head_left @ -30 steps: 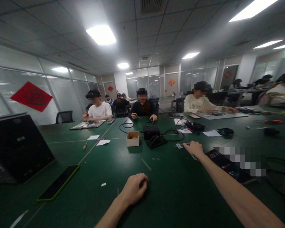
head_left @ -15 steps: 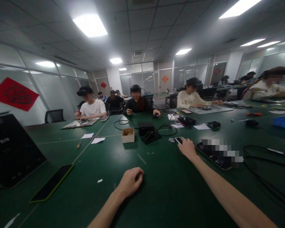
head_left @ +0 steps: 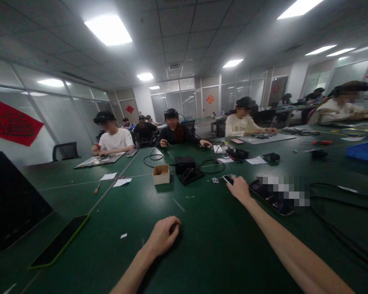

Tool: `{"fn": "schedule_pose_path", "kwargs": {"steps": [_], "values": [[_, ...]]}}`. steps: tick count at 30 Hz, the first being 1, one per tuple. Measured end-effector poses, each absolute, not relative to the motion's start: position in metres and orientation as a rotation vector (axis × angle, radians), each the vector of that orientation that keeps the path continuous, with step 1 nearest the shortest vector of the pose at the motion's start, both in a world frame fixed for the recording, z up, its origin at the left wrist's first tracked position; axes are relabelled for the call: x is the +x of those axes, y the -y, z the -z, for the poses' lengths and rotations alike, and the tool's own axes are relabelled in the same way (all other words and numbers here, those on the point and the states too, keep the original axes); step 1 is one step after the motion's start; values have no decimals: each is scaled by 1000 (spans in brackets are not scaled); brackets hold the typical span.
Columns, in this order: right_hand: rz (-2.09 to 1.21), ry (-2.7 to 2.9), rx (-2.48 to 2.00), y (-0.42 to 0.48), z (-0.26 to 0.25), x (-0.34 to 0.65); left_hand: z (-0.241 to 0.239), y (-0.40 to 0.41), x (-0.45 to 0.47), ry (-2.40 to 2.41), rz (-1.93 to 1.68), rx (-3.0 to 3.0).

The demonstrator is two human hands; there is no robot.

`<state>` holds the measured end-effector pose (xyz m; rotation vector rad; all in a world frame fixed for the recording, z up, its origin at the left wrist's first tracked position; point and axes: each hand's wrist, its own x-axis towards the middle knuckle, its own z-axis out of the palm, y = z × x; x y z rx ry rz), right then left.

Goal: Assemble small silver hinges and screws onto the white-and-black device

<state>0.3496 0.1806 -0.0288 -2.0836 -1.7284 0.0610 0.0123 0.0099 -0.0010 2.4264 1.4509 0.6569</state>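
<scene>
My left hand rests on the green table, its fingers curled loosely towards the thumb. I see nothing in it, though the palm side is hidden. Further forward and to the right, my right hand grips the near end of a small white phone-like piece with a dark face, low over the tabletop. Just left of that lies a small grey metal part. Beside my right wrist is a black smartphone with its screen lit, partly blurred out.
A small open box and a black device with cables stand ahead. A green-edged phone and a black computer case are at left. A blue tray stands at right. Several people sit across the table.
The whole view has shifted slightly, so most things sit further left. The smartphone's screen has brightened. My right hand keeps its grip on the white piece; my left hand keeps its pose.
</scene>
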Motion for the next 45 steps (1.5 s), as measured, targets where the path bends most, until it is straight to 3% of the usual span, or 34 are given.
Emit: {"fn": "schedule_pose_path", "kwargs": {"steps": [31,35,45], "values": [[163,1746,-2015,-169,20,347,3,-11,11,-1456,-648,2413],[6,1637,-2029,-174,20,349,2,-11,12,-1464,-631,2402],[-807,1328,-1865,-199,13,369,6,-12,9,-1439,-638,2406]]}}
